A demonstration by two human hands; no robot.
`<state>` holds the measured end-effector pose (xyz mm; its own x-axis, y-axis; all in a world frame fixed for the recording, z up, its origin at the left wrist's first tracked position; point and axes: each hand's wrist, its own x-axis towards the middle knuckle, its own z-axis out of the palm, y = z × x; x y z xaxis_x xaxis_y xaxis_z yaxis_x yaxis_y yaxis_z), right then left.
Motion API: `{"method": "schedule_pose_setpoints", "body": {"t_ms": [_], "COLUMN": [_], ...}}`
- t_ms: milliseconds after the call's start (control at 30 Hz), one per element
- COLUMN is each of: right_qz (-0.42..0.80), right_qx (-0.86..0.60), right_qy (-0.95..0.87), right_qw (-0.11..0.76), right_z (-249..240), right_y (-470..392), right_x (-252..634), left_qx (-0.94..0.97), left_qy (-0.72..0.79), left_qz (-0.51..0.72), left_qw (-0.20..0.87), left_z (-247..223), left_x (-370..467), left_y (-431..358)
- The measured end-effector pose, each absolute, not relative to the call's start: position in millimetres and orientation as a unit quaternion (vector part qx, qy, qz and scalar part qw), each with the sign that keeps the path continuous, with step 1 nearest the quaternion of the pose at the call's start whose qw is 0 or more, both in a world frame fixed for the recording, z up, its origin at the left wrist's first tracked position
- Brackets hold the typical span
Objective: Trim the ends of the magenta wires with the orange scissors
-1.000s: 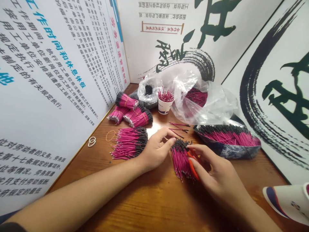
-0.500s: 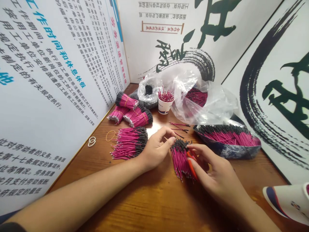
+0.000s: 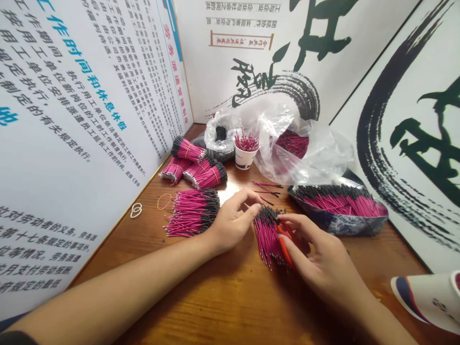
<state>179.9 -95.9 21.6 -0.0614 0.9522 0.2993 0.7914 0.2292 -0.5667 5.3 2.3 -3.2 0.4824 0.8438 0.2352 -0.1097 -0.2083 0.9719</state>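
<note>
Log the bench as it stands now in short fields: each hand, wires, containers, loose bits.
Left hand: fingertips together beside the black ends of the middle wire pile; grip unclear
Right hand: holds a red-handled tool at that pile
Other wires: left wire pile; banded bundles behind it
Containers: upright paper cup and dark tray, both holding wires
Loose: tan rubber band, few wires
</note>
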Motion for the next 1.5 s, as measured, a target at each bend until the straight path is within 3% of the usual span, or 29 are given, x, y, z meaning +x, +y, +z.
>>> {"method": "schedule_pose_setpoints", "body": {"t_ms": [733,1500], "right_qz": [0.132,0.149], "right_qx": [-0.615,-0.619], "right_qy": [-0.711,-0.712], "right_qw": [0.315,0.297], "right_z": [21.0,22.7], "right_y": [-96.5,-97.9], "right_x": [179.3,178.1], "left_qx": [0.646,0.693], "left_qy": [0.276,0.287], "left_qz": [0.420,0.437], "left_qw": [0.574,0.496], "left_z": [-2.7,1.6], "left_x": [5.1,2.3], "left_y": [2.3,1.3]}}
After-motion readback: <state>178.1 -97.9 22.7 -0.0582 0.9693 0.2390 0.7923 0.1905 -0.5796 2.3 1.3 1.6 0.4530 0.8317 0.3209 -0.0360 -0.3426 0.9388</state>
